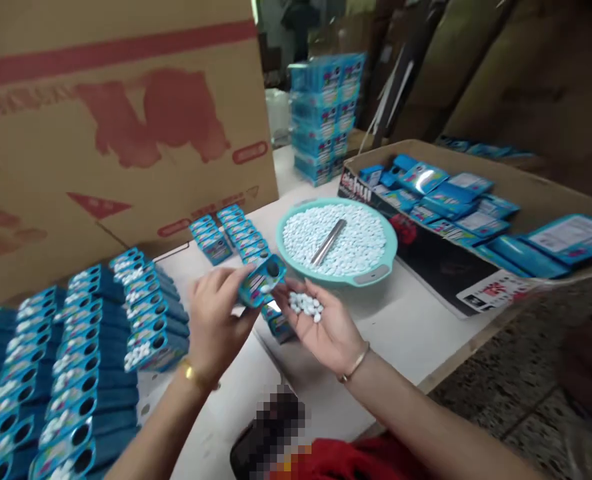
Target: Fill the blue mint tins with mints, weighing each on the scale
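Note:
My left hand [220, 310] grips a small blue box [260, 283] that is tilted towards my other palm. A dark round hole shows on its printed face, and a white piece lies on it. Palm up beside it, my right hand [337, 333] is cupped under a little heap of small white pellets [306, 305]; its fingertips are close to the box, partly hidden behind it. Just beyond stands a turquoise basin [392, 252] full of similar pale pellets, with a shiny metal tube [329, 243] lying on top.
Rows of blue boxes [83, 360] stand at left, many with white pellets on top. A large carton [126, 133] rises behind. Wrapped boxes [326, 120] are stacked at the back. An open carton [401, 233] of blue packs stands right; a dark phone-like object [249, 450] lies in front.

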Demonstrator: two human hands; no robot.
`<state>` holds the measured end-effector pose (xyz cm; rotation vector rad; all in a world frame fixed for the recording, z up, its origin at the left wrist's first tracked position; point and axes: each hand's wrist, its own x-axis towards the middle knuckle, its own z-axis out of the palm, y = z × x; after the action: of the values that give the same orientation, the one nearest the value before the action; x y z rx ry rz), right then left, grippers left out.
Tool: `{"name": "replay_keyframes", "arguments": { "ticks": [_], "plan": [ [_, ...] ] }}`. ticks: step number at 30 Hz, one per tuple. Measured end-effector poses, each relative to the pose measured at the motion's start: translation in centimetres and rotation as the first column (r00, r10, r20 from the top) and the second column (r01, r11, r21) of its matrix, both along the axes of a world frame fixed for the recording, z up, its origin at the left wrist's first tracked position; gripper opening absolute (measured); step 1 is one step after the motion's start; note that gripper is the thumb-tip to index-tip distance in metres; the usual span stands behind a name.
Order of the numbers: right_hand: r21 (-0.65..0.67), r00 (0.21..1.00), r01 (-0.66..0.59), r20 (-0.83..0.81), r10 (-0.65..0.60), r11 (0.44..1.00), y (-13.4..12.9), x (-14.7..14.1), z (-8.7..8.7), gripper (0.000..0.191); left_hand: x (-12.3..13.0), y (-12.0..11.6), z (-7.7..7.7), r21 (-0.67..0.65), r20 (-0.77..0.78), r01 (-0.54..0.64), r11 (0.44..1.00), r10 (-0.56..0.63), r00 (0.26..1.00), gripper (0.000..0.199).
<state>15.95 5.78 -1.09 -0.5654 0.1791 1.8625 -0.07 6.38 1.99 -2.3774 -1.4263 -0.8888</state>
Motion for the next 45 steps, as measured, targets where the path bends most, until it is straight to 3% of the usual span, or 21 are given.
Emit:
{"name": "replay_keyframes", "arguments": {
  "ticks": [3,5,8,12,20,23,25,28,30,32,37,41,45],
  "plan": [
    [-0.001,0.981,0.193,0.019,-0.193,0.981,5.7,2.1,0.4,0.024,4.0,6.1,1.0,0.186,-0.307,0.178,0.966,-0.115,0.945,0.034],
    [-0.034,0.96,0.28,0.008,-0.279,0.96,8.8,3.3,0.3,0.024,6.2,9.2,0.1,0.252,-0.427,0.296,0.921,-0.169,0.888,0.031],
    [-0.05,0.938,0.344,-0.022,-0.346,0.938,11.8,4.4,-0.1,0.025,7.9,12.0,-1.6,0.341,-0.458,0.334,0.878,-0.155,0.875,0.035],
    [-0.071,0.923,0.378,-0.041,-0.382,0.923,13.3,5.0,-0.4,0.018,8.4,13.0,-2.7,0.358,-0.413,0.301,0.884,-0.138,0.9,0.035],
    [-0.061,0.93,0.358,-0.063,-0.362,0.932,12.9,4.6,-1.1,0.013,7.6,12.0,-2.7,0.361,-0.242,0.178,0.916,-0.092,0.966,0.039],
    [-0.043,0.94,0.333,-0.058,-0.335,0.942,12.0,4.3,-0.8,0.015,7.0,11.0,-2.6,0.263,-0.083,0.104,0.959,-0.085,0.993,0.041],
    [-0.03,0.951,0.302,-0.053,-0.304,0.953,11.0,4.1,-0.4,0.015,6.3,9.6,-2.6,0.134,0.122,0.091,0.987,-0.107,0.987,0.036],
    [-0.006,0.971,0.234,-0.056,-0.234,0.972,8.4,3.8,0.2,0.018,4.1,6.2,-3.1,-0.077,0.486,0.121,0.99,-0.068,0.871,0.036],
    [0.013,0.982,0.183,-0.058,-0.182,0.983,6.1,3.6,0.3,0.021,1.8,3.0,-3.6,-0.195,0.617,0.118,0.974,0.028,0.787,0.041],
    [0.022,0.99,0.127,-0.057,-0.126,0.992,3.5,3.4,0.2,0.023,-0.9,-0.7,-4.4,-0.296,0.633,0.076,0.952,0.136,0.762,0.043],
    [-0.042,0.998,-0.05,-0.041,0.048,0.998,-2.2,2.3,-1.0,0.027,-5.4,-8.8,-7.5,-0.428,0.456,-0.094,0.899,0.304,0.836,0.042],
    [-0.071,0.99,-0.138,-0.028,0.136,0.988,-5.0,1.4,-1.9,0.027,-5.7,-11.4,-10.4,-0.447,0.427,-0.124,0.886,0.333,0.841,0.04],
    [-0.087,0.988,-0.15,0.019,0.152,0.985,-6.4,1.5,-2.1,0.026,-5.1,-12.2,-11.4,-0.382,0.439,-0.146,0.913,0.318,0.84,0.045]
  ]
}}
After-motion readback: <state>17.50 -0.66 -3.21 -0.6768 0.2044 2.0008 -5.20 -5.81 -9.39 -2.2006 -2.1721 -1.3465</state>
